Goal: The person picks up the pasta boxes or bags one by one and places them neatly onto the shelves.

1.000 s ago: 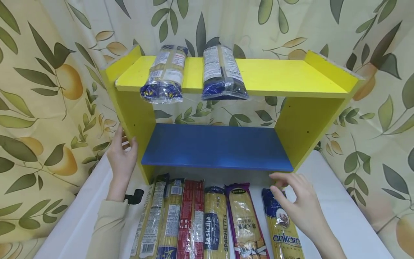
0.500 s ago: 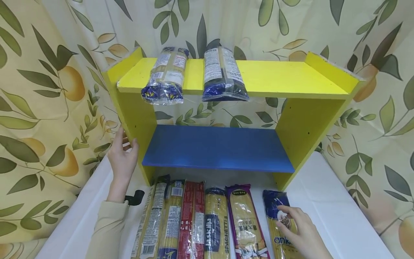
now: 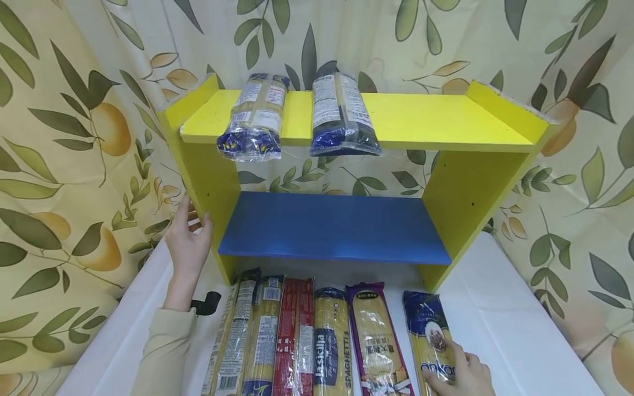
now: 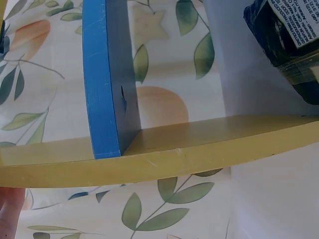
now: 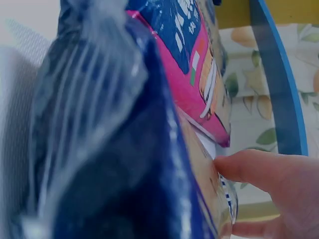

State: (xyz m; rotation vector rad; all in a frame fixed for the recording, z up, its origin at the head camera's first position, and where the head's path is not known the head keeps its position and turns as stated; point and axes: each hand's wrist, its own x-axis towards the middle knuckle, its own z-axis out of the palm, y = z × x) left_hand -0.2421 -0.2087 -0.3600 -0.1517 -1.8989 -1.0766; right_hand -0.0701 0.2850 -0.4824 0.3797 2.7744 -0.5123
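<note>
My right hand (image 3: pixel 460 374) grips a blue-and-yellow spaghetti packet (image 3: pixel 428 335) marked "ankara", thumb on its left side and fingers on its right. In the right wrist view the thumb (image 5: pixel 249 167) touches the packet's pale wrapper, and the packet's crimped blue end (image 5: pixel 124 164) fills the foreground. My left hand (image 3: pixel 188 236) rests against the outer side of the yellow shelf's left panel (image 3: pixel 210 192), its fingers loosely bent. Only a sliver of a finger (image 4: pixel 10 209) shows below that panel in the left wrist view.
Two pasta packets (image 3: pixel 255 115) lie on the yellow top board (image 3: pixel 421 115); a blue board (image 3: pixel 337 225) spans below. Several long packets, including a red one (image 3: pixel 294 335) and a purple-edged one (image 3: pixel 376 341), lie side by side on the white cloth (image 3: pixel 515 330).
My right hand has come down from near the shelf's lower right corner onto the ankara packet and now grips it lower down. The left hand has stayed at the panel.
</note>
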